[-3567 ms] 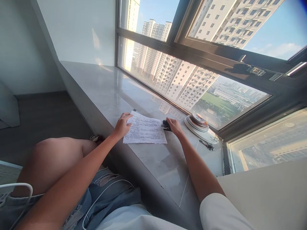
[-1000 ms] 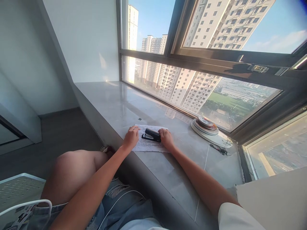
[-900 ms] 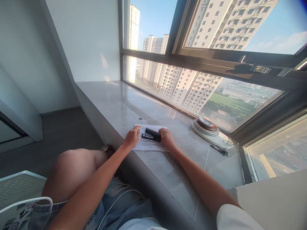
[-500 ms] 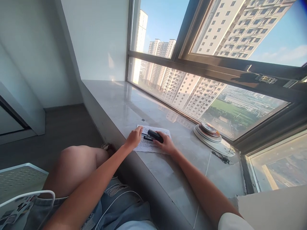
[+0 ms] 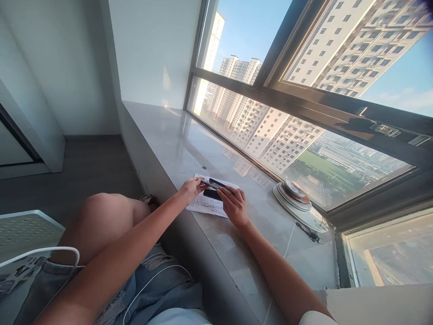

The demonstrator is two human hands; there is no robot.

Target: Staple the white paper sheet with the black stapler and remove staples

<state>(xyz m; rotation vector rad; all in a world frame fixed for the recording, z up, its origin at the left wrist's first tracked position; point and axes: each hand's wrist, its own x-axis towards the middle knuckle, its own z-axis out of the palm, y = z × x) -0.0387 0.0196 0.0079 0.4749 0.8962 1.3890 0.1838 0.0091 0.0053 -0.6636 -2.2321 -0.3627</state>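
Note:
A black stapler (image 5: 213, 193) is spread apart above the sheets of printed paper (image 5: 206, 206), its metal inner strip showing between the two black arms. My right hand (image 5: 235, 205) is closed around its near end, fingers over the top. At the far-left end, my left hand (image 5: 192, 189) pinches the metal part, with fingertips covering its tip. The paper lies on the grey window sill (image 5: 162, 135), partly hidden under the stapler and my hands. A small dark piece (image 5: 204, 167), too small to name surely, rests just beyond the paper.
To the right stand stacked round plates or discs (image 5: 293, 194), with a dark cord-like item with a round end (image 5: 309, 234) beside them. The window (image 5: 237, 95) runs along the back. A white cable (image 5: 158, 275) crosses my lap.
The stapler has been turned and its arms opened wider, exposing the metal strip. My right hand has rolled over so its back faces up. The view has shifted slightly.

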